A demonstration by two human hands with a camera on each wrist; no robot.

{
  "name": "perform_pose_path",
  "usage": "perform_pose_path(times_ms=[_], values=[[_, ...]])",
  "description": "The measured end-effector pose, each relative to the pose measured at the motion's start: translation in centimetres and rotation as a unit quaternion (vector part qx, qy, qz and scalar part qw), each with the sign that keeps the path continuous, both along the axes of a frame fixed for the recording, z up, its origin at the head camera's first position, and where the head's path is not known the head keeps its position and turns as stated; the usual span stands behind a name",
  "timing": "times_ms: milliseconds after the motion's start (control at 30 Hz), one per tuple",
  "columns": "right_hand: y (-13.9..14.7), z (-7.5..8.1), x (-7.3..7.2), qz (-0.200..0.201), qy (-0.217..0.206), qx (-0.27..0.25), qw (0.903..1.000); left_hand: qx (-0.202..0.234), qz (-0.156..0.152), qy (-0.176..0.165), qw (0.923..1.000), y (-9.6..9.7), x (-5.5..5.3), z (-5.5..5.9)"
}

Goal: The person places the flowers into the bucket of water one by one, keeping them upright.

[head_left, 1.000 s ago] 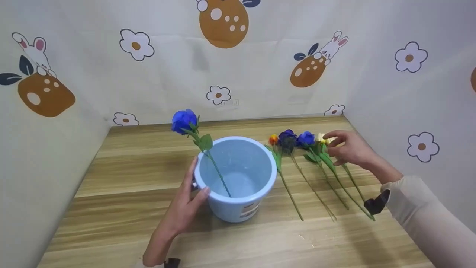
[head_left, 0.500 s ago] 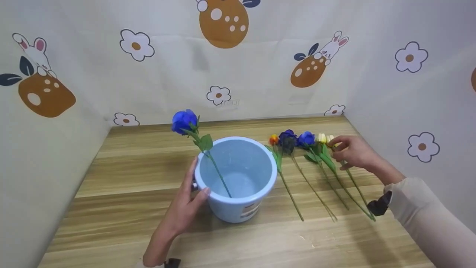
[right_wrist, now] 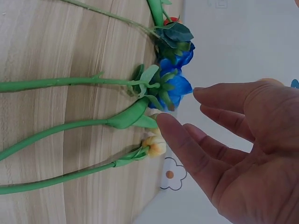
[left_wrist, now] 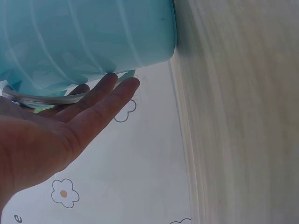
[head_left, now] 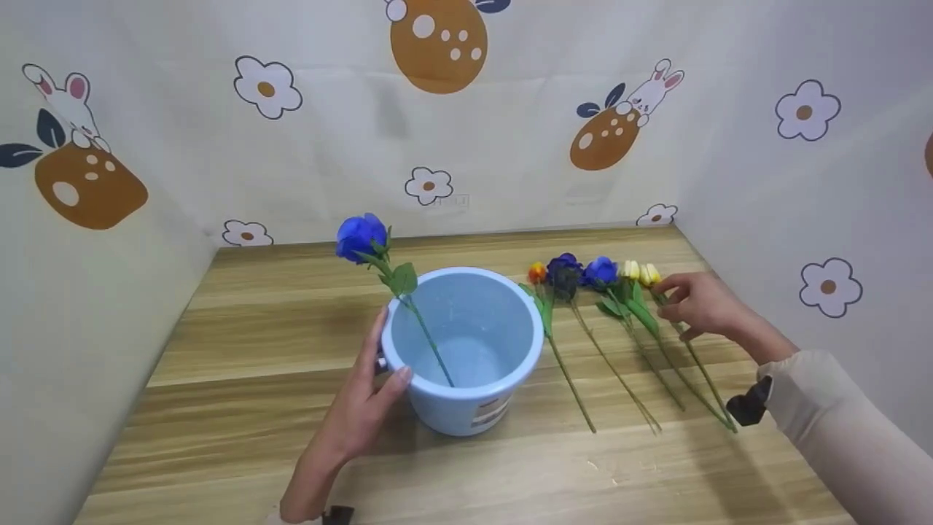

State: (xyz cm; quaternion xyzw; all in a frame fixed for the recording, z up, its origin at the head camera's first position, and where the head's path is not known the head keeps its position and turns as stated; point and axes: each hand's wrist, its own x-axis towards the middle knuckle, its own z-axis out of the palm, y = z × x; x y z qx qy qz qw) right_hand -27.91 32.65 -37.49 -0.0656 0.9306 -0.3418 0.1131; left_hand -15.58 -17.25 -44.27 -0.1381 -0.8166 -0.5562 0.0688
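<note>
My left hand (head_left: 357, 415) rests against the left side of a light blue bucket (head_left: 444, 415), thumb at the rim; the left wrist view shows its straight fingers on the ribbed wall, by the metal handle (left_wrist: 51, 99). A blue rose (head_left: 361, 239) leans over the bucket's left rim, stem inside. My right hand (head_left: 703, 306) hovers over the rightmost pale yellow tulip (head_left: 649, 274), fingers loosely bent. In the right wrist view nothing is between thumb and fingers, and this yellow tulip (right_wrist: 155, 145) lies below them.
Left of that tulip, side by side on the wooden table (head_left: 240, 437), lie a second yellow tulip (head_left: 629, 270), a blue rose (head_left: 600, 271), a dark purple flower (head_left: 564, 273) and an orange flower (head_left: 537, 273). A printed curtain (head_left: 510, 131) encloses the table's back and sides.
My right hand has drawn back slightly to the right and down, uncovering the rightmost yellow tulip's bloom. The left hand, the bucket and the rose in it have stayed put.
</note>
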Motion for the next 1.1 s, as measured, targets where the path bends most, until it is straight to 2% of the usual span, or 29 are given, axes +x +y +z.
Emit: perform_pose_path(times_ms=[633, 867, 1100], values=[[1.5, -0.9, 0.0, 0.013, 0.017, 0.06, 0.998, -0.002, 0.003, -0.01, 0.9999, 0.1, 0.0, 0.2], [1.9, -1.3, 0.1, 0.009, 0.014, 0.062, 0.9979, 0.0, 0.002, 0.006, 1.0, 0.1, 0.1, 0.0], [2.0, -1.5, 0.2, 0.016, 0.008, 0.076, 0.9969, -0.002, 0.001, 0.004, 1.0, 0.0, 0.1, 0.0]])
